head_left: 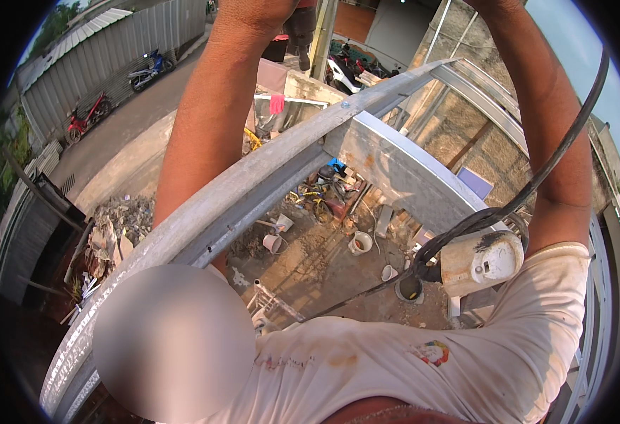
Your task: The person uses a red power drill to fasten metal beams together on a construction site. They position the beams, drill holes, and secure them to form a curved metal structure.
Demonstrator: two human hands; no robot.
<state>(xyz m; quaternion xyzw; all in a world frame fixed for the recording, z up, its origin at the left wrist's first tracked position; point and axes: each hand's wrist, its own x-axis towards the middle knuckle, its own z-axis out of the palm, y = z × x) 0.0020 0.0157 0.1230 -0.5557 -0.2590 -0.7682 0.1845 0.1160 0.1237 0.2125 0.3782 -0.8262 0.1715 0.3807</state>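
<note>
one long dull-grey galvanised steel beam [253,185], screw-studded; both hands' grip out of view above

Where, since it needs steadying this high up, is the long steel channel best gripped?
On the bare stretch of the steel channel below the screwed joint, coming from above. Its narrow top face probably lets fingers wrap over both edges, and no cable crosses there.

- Both hands cut off by the top edge; only forearms show, so grip cannot be told.
- Dark tool [300,32] at top edge mostly out of frame.
- Black cable [536,180] runs off upper right.
- Ground clutter below too small to identify.
</note>
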